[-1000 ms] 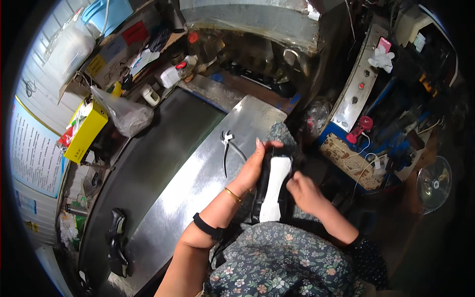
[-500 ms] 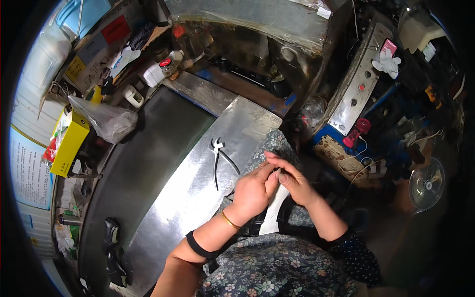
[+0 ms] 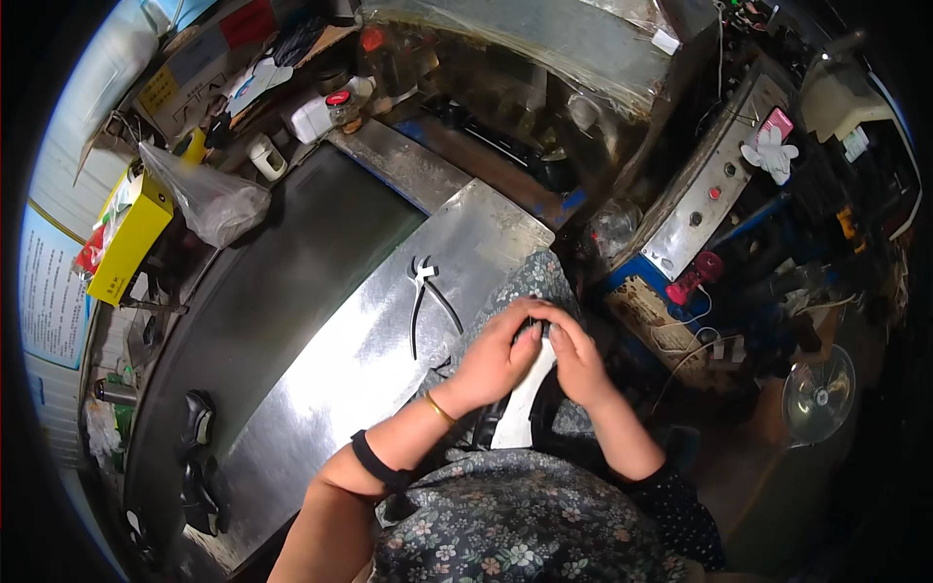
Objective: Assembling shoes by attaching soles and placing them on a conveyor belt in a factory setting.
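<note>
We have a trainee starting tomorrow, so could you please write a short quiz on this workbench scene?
1. True or false: the black-handled pliers lie on the shiny steel table.
2. What do the left hand and right hand grip together?
3. The yellow cardboard box lies: A) at the person's left, B) at the person's right.

Key: 1 true. 2 the long white part with dark edging. 3 A.

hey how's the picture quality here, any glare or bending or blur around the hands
Head view: strong fisheye bending, so the steel table edges curve and the corners go black; soft glare spreads across the metal sheet near the pliers; the left hand and right hand are evenly lit and fairly sharp, but the white strip under them looks slightly washed out; the rim is dim and smeared.
</note>
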Demonstrator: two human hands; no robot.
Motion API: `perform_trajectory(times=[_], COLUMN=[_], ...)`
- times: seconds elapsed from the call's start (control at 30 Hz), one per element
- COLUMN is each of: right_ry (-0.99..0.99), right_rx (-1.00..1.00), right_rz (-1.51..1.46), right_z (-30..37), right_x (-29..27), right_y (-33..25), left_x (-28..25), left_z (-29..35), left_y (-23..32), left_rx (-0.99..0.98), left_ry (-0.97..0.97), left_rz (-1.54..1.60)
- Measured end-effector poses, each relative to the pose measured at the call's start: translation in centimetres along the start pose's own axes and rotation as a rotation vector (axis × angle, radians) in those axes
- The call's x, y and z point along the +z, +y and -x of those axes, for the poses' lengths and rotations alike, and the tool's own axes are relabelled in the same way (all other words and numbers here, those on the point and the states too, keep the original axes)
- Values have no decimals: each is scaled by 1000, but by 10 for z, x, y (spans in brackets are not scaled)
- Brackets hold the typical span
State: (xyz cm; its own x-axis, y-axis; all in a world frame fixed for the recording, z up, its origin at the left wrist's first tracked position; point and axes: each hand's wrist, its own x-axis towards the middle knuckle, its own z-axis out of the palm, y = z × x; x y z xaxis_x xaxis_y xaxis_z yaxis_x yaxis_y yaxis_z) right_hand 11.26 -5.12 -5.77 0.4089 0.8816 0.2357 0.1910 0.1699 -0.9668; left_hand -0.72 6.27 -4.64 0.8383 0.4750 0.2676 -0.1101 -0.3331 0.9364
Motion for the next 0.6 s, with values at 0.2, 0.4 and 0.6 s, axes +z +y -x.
perform_trajectory(times=[0.2,0.4,0.6], right_ry=[-284,-156,-99], right_rx=[72,129,684], right_rz=[-251,-419,-918], right_z=[4,29,102], right_x=[-23,-25,-80], right_y=[-2,-14,-66], left_x=[-29,7,42], left_z=[-1,15,50], left_y=[-13,16,80], left_rx=[-237,-145,242], left_ry=[-334,-200,-958], left_rz=[249,173,281])
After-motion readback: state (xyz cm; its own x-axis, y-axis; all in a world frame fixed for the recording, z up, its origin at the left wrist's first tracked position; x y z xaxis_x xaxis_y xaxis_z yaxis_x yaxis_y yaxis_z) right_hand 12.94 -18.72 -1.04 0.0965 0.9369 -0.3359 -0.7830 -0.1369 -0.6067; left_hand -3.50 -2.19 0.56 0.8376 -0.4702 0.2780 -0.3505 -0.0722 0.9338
